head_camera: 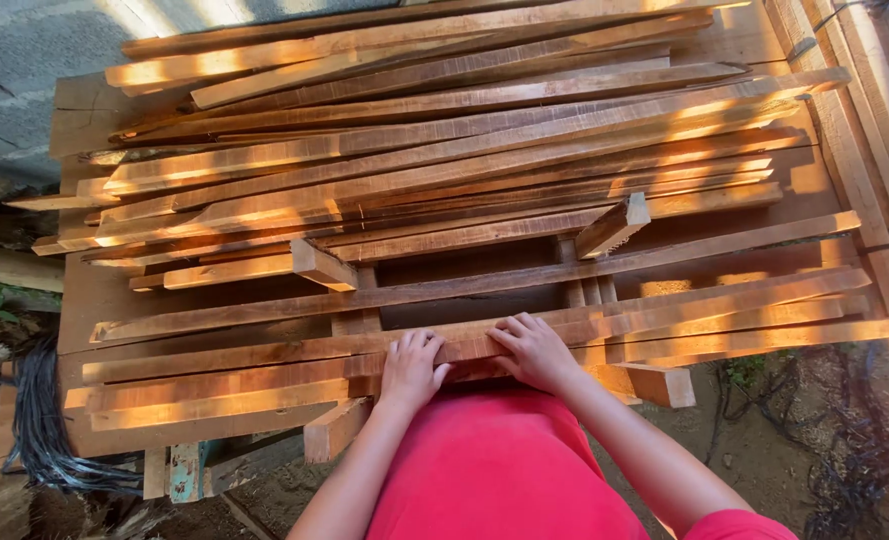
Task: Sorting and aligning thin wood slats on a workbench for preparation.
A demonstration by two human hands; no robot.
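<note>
Both hands pressed on a wooden strip at the near edge of a stacked bench.
Left hand (410,368) and right hand (534,350) lie side by side, slightly apart, fingers spread flat on top of the long wooden strip (294,352), not clamped round it. Strip sits at the near side of the pile of wooden slats (444,150) covering the bench (89,295). Short wood block (612,225) rests tilted mid-pile. Black cables (39,430) hang left of the bench.
</note>
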